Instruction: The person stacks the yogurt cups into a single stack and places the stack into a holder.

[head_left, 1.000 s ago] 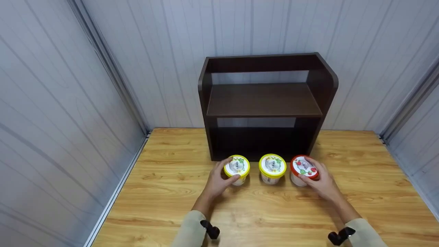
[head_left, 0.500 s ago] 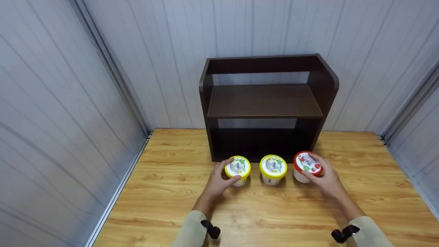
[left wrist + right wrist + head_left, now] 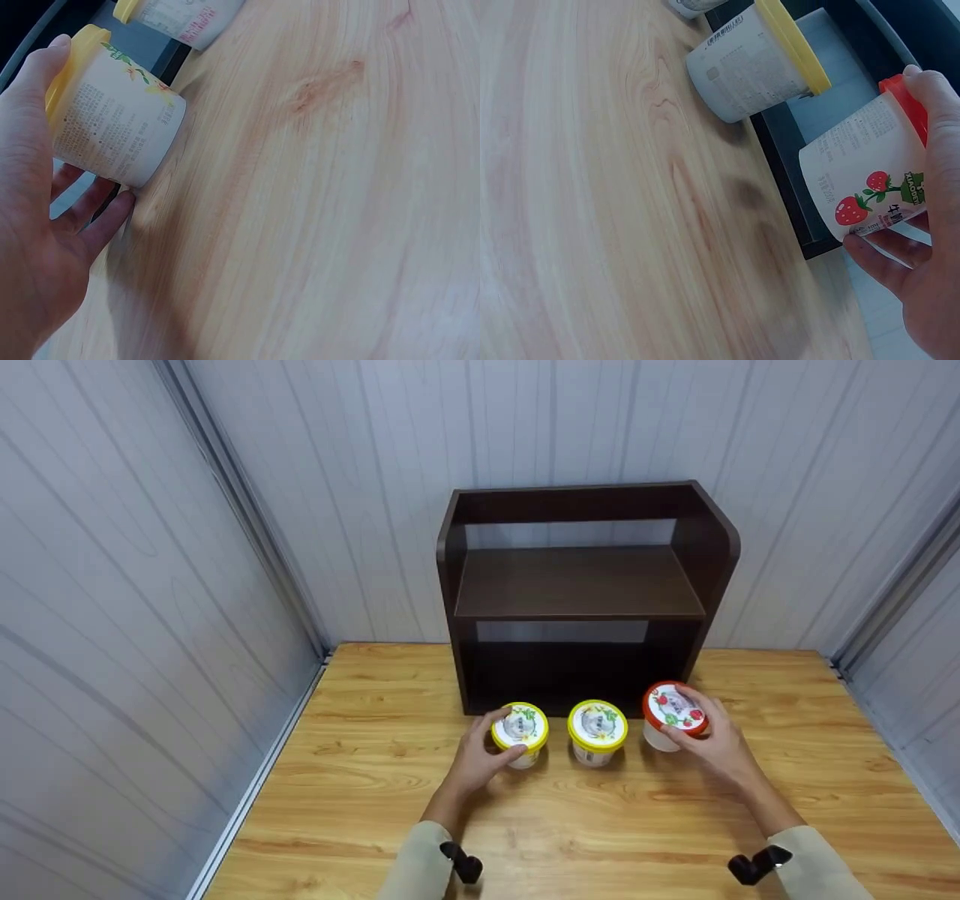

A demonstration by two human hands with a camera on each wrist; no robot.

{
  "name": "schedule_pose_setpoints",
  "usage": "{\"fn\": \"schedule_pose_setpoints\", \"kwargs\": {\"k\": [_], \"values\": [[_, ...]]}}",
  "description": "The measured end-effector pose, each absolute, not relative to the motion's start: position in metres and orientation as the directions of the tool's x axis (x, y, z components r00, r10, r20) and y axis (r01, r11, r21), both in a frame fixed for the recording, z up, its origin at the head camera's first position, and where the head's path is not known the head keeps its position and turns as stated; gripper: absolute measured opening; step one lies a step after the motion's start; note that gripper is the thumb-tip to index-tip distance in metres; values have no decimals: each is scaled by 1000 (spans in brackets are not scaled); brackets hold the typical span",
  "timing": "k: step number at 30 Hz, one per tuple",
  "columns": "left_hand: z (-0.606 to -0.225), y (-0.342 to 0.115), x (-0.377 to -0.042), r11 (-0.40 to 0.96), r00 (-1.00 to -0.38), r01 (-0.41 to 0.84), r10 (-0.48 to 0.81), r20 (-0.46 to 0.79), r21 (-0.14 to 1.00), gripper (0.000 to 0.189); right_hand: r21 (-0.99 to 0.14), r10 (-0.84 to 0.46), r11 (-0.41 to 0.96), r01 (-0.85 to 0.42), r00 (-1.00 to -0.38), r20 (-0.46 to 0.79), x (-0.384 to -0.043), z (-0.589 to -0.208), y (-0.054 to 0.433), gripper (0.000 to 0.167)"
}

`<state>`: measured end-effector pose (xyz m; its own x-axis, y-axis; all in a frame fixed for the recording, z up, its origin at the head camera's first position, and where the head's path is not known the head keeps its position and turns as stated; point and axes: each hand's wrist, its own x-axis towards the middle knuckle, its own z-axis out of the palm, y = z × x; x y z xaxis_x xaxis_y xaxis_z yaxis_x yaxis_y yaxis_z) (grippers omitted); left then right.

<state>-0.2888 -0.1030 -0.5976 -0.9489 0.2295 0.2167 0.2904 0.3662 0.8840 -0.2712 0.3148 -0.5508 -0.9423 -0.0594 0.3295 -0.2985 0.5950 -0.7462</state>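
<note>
My left hand [image 3: 474, 757] grips a paper tub with a yellow lid [image 3: 520, 725], thumb and fingers around its rim. That tub [image 3: 124, 112] stands upright on the table, flowers and small print showing in the left wrist view. In the middle, a second yellow-lidded tub [image 3: 598, 725] stands with no hand on it. On the right, my right hand [image 3: 721, 744] holds a red-lidded tub [image 3: 664, 739] by the lid. The right wrist view shows strawberries on this tub [image 3: 862, 169], which is raised off the table and slightly tilted at the shelf's right front corner.
A dark brown two-tier shelf [image 3: 581, 581] stands right behind the tubs, its upper board and lower compartment facing me. The wood-grain table [image 3: 360, 780] meets pale panelled walls [image 3: 375, 472] at the back and sides.
My right hand has lifted the red-lidded tub and carried it slightly right and towards the shelf. My left hand and both yellow-lidded tubs have stayed in place.
</note>
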Motion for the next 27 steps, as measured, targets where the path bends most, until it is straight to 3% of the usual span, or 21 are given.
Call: {"fn": "schedule_pose_setpoints", "kwargs": {"k": [16, 27], "values": [[-590, -105, -290, 311, -941, 298, 254, 223, 903, 77, -745, -79, 569, -348, -925, 372, -270, -523, 304, 72], [-590, -107, -293, 351, -935, 302, 288, 205, 886, 85, -735, -99, 575, -359, -922, 374, -270, -504, 291, 72]]}}
